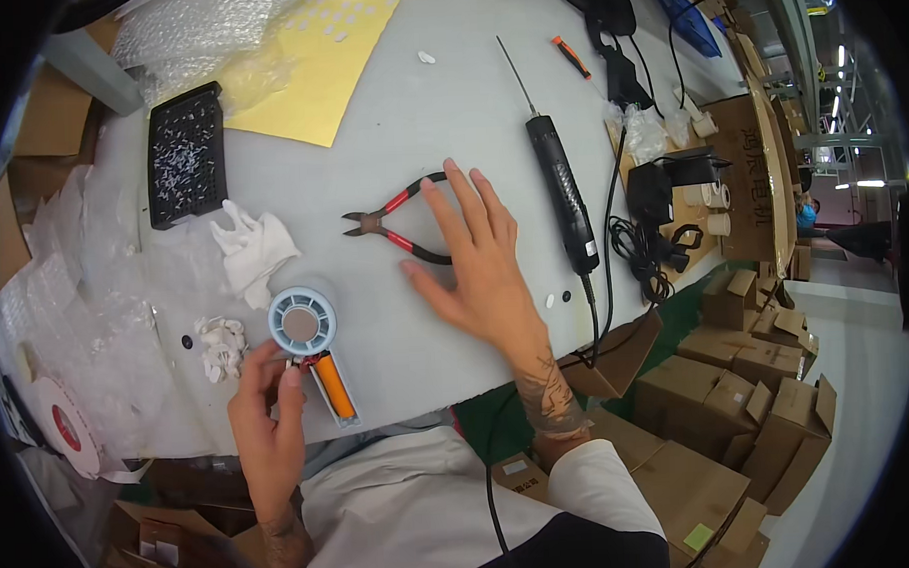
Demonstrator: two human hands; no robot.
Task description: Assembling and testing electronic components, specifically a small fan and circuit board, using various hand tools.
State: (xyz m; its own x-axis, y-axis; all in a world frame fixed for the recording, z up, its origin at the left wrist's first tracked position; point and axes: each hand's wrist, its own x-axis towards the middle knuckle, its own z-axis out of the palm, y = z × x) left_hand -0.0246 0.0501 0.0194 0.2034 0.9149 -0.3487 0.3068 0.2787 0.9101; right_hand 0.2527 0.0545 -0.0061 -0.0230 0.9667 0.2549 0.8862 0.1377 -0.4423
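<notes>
My left hand [266,406] is closed at the near edge of the table, thumb and fingers pinched at the side of a light-blue handheld fan [328,318]. The fan has a round spoked head with a grey centre. Its handle lies uncovered, showing an orange cylindrical battery [333,386] and red wires near the left fingertips. My right hand [479,263] is spread open, palm down, over the handle ends of red-and-black diagonal cutters [397,226]. Those cutters lie with jaws pointing left and handles apart; the fingertips reach the handles without wrapping round them.
A black electric screwdriver [564,195] with a cord lies to the right, near an orange-handled screwdriver [572,58]. Far left stand a black tray of screws [187,153] and a yellow sheet [327,78]. White gloves [253,251], bubble wrap [74,287] and cardboard boxes [714,390] surround the workspace.
</notes>
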